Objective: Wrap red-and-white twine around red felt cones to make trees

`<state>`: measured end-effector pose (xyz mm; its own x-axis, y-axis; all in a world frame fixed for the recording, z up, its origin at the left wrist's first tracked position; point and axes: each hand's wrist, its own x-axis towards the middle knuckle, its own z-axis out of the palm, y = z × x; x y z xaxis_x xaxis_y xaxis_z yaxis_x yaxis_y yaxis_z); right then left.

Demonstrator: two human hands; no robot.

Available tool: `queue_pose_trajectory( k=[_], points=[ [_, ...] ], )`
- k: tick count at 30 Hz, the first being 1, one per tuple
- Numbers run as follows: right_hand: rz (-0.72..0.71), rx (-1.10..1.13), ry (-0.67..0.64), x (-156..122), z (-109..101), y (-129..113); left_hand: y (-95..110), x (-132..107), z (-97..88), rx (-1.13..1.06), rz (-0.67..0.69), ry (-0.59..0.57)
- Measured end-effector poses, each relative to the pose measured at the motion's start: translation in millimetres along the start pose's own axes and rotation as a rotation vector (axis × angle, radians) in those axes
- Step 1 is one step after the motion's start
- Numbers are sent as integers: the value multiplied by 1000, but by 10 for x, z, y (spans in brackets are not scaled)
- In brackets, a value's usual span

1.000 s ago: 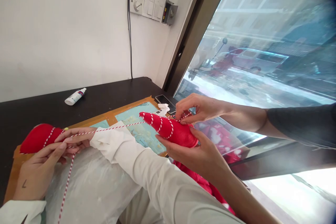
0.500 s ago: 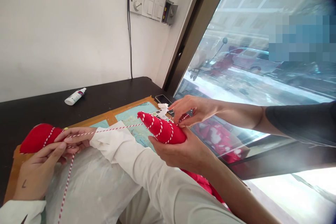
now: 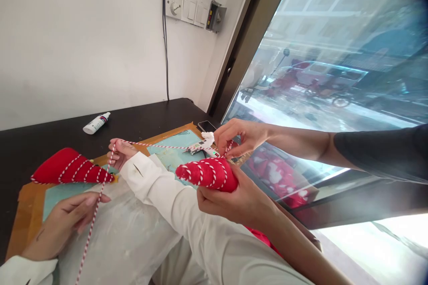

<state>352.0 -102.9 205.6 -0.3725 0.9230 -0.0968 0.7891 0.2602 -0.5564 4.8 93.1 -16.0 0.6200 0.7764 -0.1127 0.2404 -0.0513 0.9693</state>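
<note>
Closest to us, our left hand (image 3: 62,227) lies open just beside red-and-white twine (image 3: 98,202), and our right fingers (image 3: 117,151) curl around it. Beyond, a twine-wrapped red felt cone (image 3: 68,167) lies on the counter (image 3: 143,118), and a co-worker's hands (image 3: 230,200) hold a second cone (image 3: 207,174).

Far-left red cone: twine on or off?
On: red-and-white twine spirals around the red fabric cone in several turns along its length.

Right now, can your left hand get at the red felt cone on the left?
Probably yes: the left hand lies open just below the red felt cone, with only teal mat between them. The red-and-white twine passes beside its fingertips, not across the way.
</note>
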Motion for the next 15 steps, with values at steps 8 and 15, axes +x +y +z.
queue_pose_trajectory(
  k=[8, 15],
  points=[
    [259, 565, 448, 2609, 1784, 132, 86, 1, 48, -78, -109, -5],
    [18, 807, 56, 2513, 1796, 190, 118, 49, 27, -208, -41, 296]
  ],
)
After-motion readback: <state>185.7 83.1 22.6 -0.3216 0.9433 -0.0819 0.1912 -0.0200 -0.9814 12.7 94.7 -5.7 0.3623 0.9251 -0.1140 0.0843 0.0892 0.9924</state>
